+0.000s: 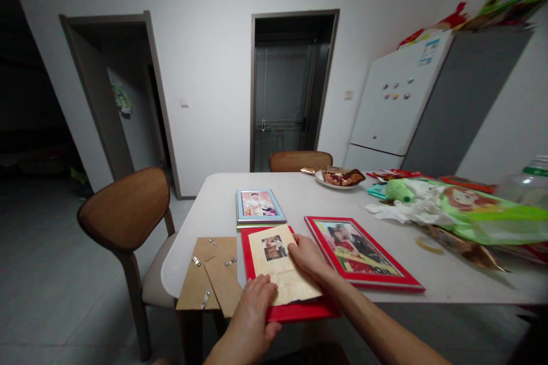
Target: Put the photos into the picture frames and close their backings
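A cream sheet of paper [285, 285] with a small printed photo lies over a red picture frame [302, 312] at the table's near edge. My left hand [256, 308] rests on the sheet's lower left side, fingers stretched out and thumb apart over the red frame. At the sheet's right edge my right hand [307, 259] is closed on the paper; some of its fingers are hidden. To the left lies a brown backing board [192, 274] with metal clips. Another red picture frame [363, 254], holding a photo, is on the right, and a light blue picture frame [261, 219] lies behind.
A plate [340, 184] with food stands at the back. On the right are a green plastic bag [479, 211], crumpled tissue, a roll of tape [429, 245] and a clear jar [528, 182]. Wooden chairs [128, 208] stand at the left and far side. A fridge [400, 97] is behind.
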The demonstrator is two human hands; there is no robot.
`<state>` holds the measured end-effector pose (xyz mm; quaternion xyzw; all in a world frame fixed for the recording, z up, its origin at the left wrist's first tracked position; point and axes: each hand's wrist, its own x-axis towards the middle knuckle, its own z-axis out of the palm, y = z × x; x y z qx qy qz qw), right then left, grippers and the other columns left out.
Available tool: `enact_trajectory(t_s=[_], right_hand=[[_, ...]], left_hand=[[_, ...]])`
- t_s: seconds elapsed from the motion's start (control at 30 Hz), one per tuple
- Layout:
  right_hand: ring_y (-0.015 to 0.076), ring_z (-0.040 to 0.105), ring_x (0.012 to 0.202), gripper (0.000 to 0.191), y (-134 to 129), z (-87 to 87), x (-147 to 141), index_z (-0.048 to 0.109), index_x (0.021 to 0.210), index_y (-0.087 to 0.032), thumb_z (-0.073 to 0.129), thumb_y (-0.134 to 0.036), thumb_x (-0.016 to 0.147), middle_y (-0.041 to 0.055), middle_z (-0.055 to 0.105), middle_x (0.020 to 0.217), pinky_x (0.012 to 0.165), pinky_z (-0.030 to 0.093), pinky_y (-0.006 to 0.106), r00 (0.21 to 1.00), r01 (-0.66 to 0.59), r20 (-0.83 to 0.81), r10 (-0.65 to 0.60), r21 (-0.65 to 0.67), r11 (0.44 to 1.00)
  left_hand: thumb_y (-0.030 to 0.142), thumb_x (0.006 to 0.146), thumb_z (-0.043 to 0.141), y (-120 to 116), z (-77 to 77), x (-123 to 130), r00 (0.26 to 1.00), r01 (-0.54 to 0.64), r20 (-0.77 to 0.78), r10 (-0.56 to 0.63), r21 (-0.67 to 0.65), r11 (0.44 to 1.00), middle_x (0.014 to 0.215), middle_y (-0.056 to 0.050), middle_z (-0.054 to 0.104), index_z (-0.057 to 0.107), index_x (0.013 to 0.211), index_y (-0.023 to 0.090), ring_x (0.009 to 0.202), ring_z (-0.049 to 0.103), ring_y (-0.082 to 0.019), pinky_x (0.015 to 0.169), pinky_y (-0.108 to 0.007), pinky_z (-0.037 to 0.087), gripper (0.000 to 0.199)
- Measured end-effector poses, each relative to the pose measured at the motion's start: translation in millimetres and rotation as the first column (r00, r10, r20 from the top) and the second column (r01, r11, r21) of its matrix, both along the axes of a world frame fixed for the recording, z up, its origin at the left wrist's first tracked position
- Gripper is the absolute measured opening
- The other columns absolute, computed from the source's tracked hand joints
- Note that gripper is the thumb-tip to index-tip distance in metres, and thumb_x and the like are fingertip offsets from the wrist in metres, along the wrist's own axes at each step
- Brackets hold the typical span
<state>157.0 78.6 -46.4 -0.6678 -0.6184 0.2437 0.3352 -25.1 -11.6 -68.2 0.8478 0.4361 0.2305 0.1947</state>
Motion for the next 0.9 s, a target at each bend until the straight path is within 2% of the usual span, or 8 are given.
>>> enact_trajectory(t_s=[0.13, 0.27, 0.37, 0.47, 0.57, 0.67, 0.8, 0.9], right_hand=[[0.0214, 0.055, 0.080, 0.030, -5, 1.7, -4, 0.058, 0.091, -0.012, 0.040, -0.028, 0.072, 0.0139, 0.060, 0.089, 0.067, 0.037, 0.028, 0.918, 0.054, 0.391, -0.067, 0.044, 0.998], [0.0230, 0.051, 0.083, 0.030, -9, -4.8, -6, 0.057, 0.091, -0.012, 0.042, -0.031, 0.073, 0.0146, 0.056, 0.090, 0.069, 0.034, 0.030, 0.811, 0.049, 0.576, -0.105, 0.113, 0.992], [0.0224, 0.050, 0.083, 0.031, -11, -7.4, -5, 0.056, 0.094, -0.013, 0.043, -0.031, 0.073, 0.0132, 0.055, 0.089, 0.070, 0.034, 0.030, 0.797, 0.030, 0.593, -0.116, 0.153, 0.988], [0.0212, 0.049, 0.084, 0.033, -17, -2.1, -12, 0.054, 0.101, -0.014, 0.042, -0.029, 0.075, 0.0121, 0.054, 0.092, 0.072, 0.033, 0.029, 0.838, -0.024, 0.539, -0.079, 0.181, 0.983], [0.0203, 0.047, 0.089, 0.032, -32, 6.4, -37, 0.055, 0.103, -0.017, 0.041, -0.029, 0.077, 0.0103, 0.054, 0.097, 0.076, 0.033, 0.029, 0.883, -0.188, 0.463, 0.081, 0.189, 0.964], [0.0206, 0.046, 0.090, 0.032, -52, 9.4, -76, 0.055, 0.102, -0.020, 0.043, -0.035, 0.076, 0.0079, 0.055, 0.094, 0.079, 0.031, 0.032, 0.855, -0.384, 0.440, 0.275, 0.181, 0.905], [0.0246, 0.044, 0.089, 0.045, -68, 2.4, -124, 0.055, 0.099, -0.022, 0.055, -0.049, 0.063, 0.0074, 0.053, 0.092, 0.080, 0.030, 0.039, 0.791, -0.508, 0.478, 0.382, 0.166, 0.845], [0.0239, 0.044, 0.089, 0.046, -65, 1.1, -136, 0.053, 0.102, -0.022, 0.060, -0.039, 0.059, 0.0079, 0.050, 0.095, 0.078, 0.032, 0.038, 0.830, -0.472, 0.423, 0.365, 0.181, 0.863]], left_hand=[[0.007, 0.060, 0.059, 0, 5.5, 0, 0.998, 0.013, -0.069, -0.013, 0.009, 1.000, 0.128, -0.017, 0.038, 0.044, 0.111, 0.011, 0.121, 0.030, -0.026, 0.101, -0.048, 0.022, 0.054], [0.008, 0.060, 0.059, -3, 7.3, 3, 0.993, 0.018, -0.113, -0.016, 0.012, 1.000, 0.127, -0.018, 0.039, 0.044, 0.111, 0.010, 0.121, 0.030, -0.027, 0.100, -0.050, 0.022, 0.054], [0.009, 0.062, 0.057, -7, 10.3, -2, 0.995, 0.014, -0.096, -0.014, 0.001, 1.000, 0.129, -0.016, 0.037, 0.042, 0.115, 0.012, 0.121, 0.029, -0.025, 0.100, -0.048, 0.024, 0.055], [0.013, 0.062, 0.057, -9, 14.6, -25, 0.993, -0.044, -0.107, 0.042, -0.017, 0.999, 0.133, -0.013, 0.031, 0.038, 0.120, 0.015, 0.123, 0.026, -0.024, 0.100, -0.046, 0.023, 0.061], [0.014, 0.058, 0.058, -3, 11.9, -64, 0.944, -0.246, -0.226, 0.241, 0.006, 0.969, 0.134, -0.012, 0.030, 0.038, 0.121, 0.017, 0.124, 0.023, -0.027, 0.100, -0.049, 0.019, 0.066], [0.011, 0.056, 0.056, 7, -2.6, -101, 0.836, -0.442, -0.306, 0.455, 0.113, 0.890, 0.131, -0.014, 0.034, 0.039, 0.119, 0.014, 0.122, 0.026, -0.028, 0.098, -0.049, 0.022, 0.065], [0.007, 0.058, 0.051, 20, -27.1, -126, 0.844, -0.424, -0.241, 0.480, 0.248, 0.871, 0.126, -0.016, 0.041, 0.046, 0.113, 0.010, 0.118, 0.034, -0.025, 0.097, -0.040, 0.030, 0.055], [0.008, 0.059, 0.052, 27, -34.1, -130, 0.868, -0.416, -0.153, 0.472, 0.296, 0.860, 0.122, -0.018, 0.045, 0.049, 0.108, 0.009, 0.114, 0.040, -0.027, 0.095, -0.042, 0.035, 0.049]])
